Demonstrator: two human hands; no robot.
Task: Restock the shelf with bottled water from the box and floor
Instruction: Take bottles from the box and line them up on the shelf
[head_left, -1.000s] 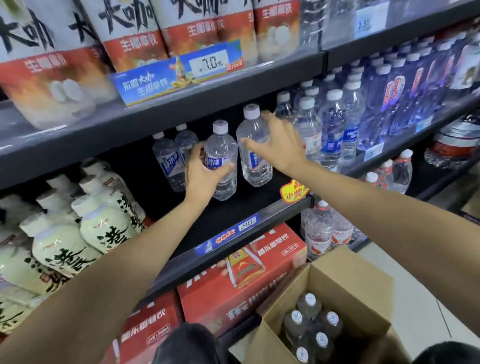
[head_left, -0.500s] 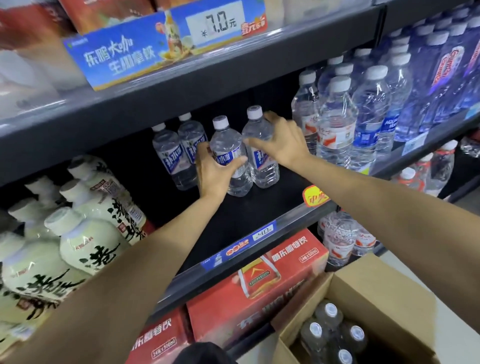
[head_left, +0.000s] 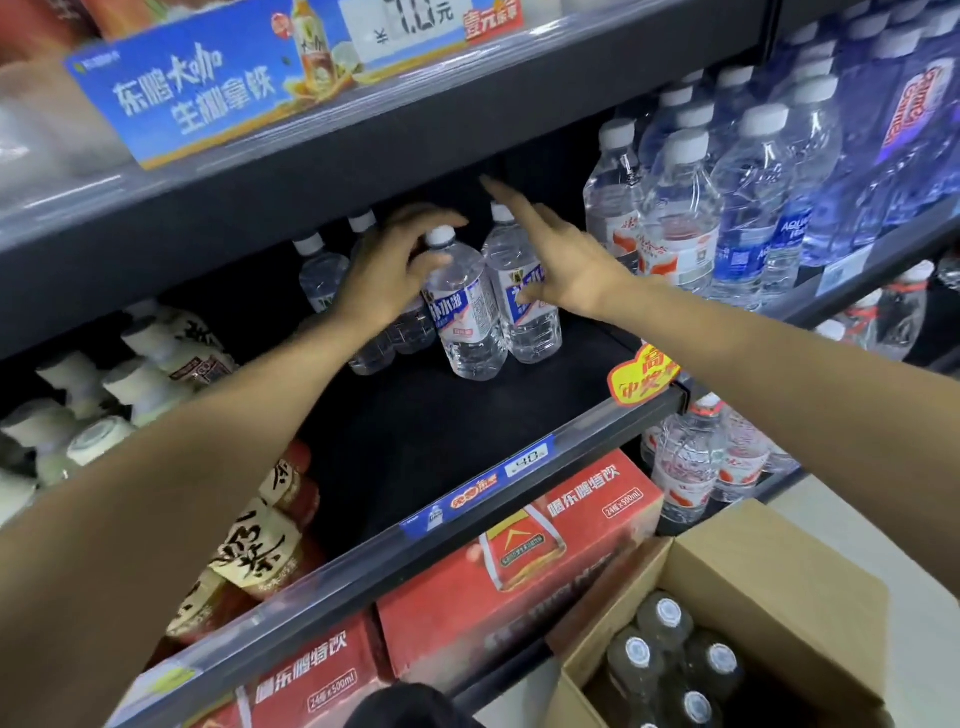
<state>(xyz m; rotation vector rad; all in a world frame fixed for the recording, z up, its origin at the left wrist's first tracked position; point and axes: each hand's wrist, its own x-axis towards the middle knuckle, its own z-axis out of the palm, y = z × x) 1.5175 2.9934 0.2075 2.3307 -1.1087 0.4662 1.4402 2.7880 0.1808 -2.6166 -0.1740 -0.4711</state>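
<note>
Two clear water bottles with blue-and-white labels stand side by side on the dark middle shelf (head_left: 415, 441). My left hand (head_left: 389, 265) is at the left bottle (head_left: 467, 327), fingers loosely arched over its white cap, thumb by its shoulder. To the right, my right hand (head_left: 566, 260) is flat with straight fingers, its thumb touching the label of the right bottle (head_left: 535, 322). Two more such bottles (head_left: 319, 270) stand further back, partly hidden by my left hand. At the bottom right, an open cardboard box (head_left: 779, 577) holds several capped bottles (head_left: 667, 654).
Taller water bottles (head_left: 675, 228) crowd the shelf to the right. White milk-tea bottles (head_left: 150, 374) fill its left end. The shelf above overhangs closely, with a blue price strip (head_left: 291, 67). Red drink cartons (head_left: 519, 551) sit below. The shelf front between the rows is bare.
My left hand has loosened from its grip on the left bottle, which now stands next to the right one. My right hand has straightened and lifted off the right bottle. The view has moved closer.
</note>
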